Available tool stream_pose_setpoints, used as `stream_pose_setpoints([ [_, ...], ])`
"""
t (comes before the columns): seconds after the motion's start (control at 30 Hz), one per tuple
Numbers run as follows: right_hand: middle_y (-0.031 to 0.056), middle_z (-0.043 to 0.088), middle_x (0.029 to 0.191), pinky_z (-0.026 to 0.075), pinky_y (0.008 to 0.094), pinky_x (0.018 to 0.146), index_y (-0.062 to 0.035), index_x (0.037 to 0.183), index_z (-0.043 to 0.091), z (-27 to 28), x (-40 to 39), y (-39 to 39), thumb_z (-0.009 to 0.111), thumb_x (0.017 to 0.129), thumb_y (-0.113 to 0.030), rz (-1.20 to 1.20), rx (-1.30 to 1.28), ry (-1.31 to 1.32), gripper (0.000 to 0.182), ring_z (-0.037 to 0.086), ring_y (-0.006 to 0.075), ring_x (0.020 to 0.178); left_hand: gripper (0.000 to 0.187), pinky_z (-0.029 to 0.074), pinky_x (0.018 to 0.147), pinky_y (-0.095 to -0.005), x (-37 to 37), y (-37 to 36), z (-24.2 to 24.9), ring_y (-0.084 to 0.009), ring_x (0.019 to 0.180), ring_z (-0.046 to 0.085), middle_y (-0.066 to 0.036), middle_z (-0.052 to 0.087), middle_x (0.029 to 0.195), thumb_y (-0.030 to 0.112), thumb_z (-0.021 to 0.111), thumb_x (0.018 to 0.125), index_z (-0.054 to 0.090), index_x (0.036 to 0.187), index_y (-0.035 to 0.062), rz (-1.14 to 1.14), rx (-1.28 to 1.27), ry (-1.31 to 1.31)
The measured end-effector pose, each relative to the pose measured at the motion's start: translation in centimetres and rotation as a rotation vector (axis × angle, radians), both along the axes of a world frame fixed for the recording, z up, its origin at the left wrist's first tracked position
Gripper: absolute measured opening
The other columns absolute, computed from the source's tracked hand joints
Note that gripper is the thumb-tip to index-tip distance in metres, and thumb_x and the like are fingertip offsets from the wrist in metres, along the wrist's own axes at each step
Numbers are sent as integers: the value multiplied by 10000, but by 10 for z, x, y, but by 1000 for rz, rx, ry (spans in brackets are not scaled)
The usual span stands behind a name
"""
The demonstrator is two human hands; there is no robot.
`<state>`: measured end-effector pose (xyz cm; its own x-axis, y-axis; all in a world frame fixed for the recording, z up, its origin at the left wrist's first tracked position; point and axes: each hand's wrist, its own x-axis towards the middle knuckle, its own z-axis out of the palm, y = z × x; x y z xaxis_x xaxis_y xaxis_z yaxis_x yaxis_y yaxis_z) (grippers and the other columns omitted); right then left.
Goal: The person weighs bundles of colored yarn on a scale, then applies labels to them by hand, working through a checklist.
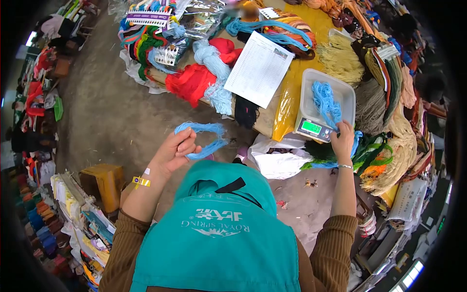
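Observation:
My left hand (179, 147) is closed around a loop of light blue yarn (214, 127), which hangs out to the right over the floor. My right hand (343, 138) is at the near right corner of a digital scale (311, 127) with a lit green display. Its fingers touch the end of a blue yarn bundle (325, 100) that lies in the pale plastic tray (305, 92) on the scale. Whether the fingertips pinch the yarn or the tray's edge is hard to see.
A printed sheet (259, 69) lies left of the scale. Red yarn (190, 83) and pale blue yarn (212, 61) sit at the table's left edge. Cream yarn (340, 59) and many coloured skeins are at the right. Below the table edge is a white bag (277, 160); a cardboard box (103, 182) stands lower left.

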<state>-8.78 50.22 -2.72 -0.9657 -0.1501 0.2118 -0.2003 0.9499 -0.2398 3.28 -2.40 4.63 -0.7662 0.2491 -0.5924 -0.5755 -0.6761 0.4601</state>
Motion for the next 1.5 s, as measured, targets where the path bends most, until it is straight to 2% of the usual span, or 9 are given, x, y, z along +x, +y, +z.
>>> stream_pose_setpoints([
  [0.1, 119, 627, 1047, 401, 486, 961, -33, 891, 606, 8, 1, -3, 619, 708, -108, 69, 160, 25, 198, 519, 339, 1189, 216, 519, 778, -309, 2, -2, -2, -52, 405, 336, 56, 397, 500, 238, 547, 993, 631, 897, 63, -4, 6, 4],
  [0.2, 110, 591, 1187, 374, 484, 1012, -34, 880, 615, 0, 13, -8, 642, 704, -122, 56, 261, 36, 198, 460, 334, 1262, 213, 519, 775, -306, 7, -8, -4, -53, 405, 331, 56, 394, 501, 238, 550, 992, 633, 900, 65, 22, -16, -12],
  [0.37, 119, 542, 1310, 334, 479, 1063, -52, 883, 618, -19, 30, -18, 686, 704, -85, -4, 279, 28, 194, 409, 332, 1325, 208, 524, 794, -284, 14, -20, -2, -52, 409, 326, 59, 392, 509, 218, 531, 1001, 638, 909, 65, 48, 32, 11],
  [0.47, 118, 519, 1352, 329, 473, 1067, -55, 918, 631, -27, 37, -20, 671, 715, -78, -52, 277, 71, 208, 399, 335, 1338, 208, 521, 795, -282, 18, -27, -5, -51, 407, 315, 59, 386, 515, 218, 530, 1003, 641, 918, 65, 94, 47, 10],
  [0.63, 120, 488, 1391, 319, 475, 1072, -69, 1133, 623, -20, 50, -21, 634, 773, -79, -110, 162, 132, 360, 387, 345, 1348, 210, 516, 790, -274, 23, -36, -3, -48, 404, 300, 59, 372, 517, 215, 524, 1006, 642, 922, 63, 148, 48, -29],
  [0.87, 129, 464, 1411, 306, 481, 1094, -87, 1196, 595, -15, 69, -13, 669, 761, -79, -173, 123, 168, 442, 370, 365, 1349, 226, 517, 775, -266, 28, -44, -3, -54, 393, 289, 53, 356, 507, 209, 503, 1015, 637, 938, 45, 256, 91, -27],
  [1.2, 127, 457, 1408, 270, 501, 1101, -100, 1144, 629, -21, 51, -15, 672, 715, -112, -96, 119, 140, 432, 355, 364, 1359, 251, 527, 805, -272, 33, -44, -3, -59, 388, 299, 47, 351, 500, 206, 472, 1027, 638, 956, 32, 301, 120, 1],
  [1.4, 112, 438, 1455, 231, 539, 1113, -109, 1056, 654, -39, 30, -22, 687, 710, -136, -38, 252, 92, 348, 318, 339, 1400, 256, 531, 816, -275, 40, -41, -2, -62, 382, 295, 46, 356, 499, 203, 465, 1029, 640, 962, 29, 299, 140, 5],
  [1.5, 99, 430, 1465, 230, 551, 1118, -92, 918, 639, -46, 19, -21, 697, 713, -147, -59, 312, 53, 220, 298, 327, 1415, 251, 531, 818, -273, 40, -39, -2, -63, 380, 292, 47, 357, 499, 197, 464, 1029, 642, 957, 36, 280, 133, 5],
])
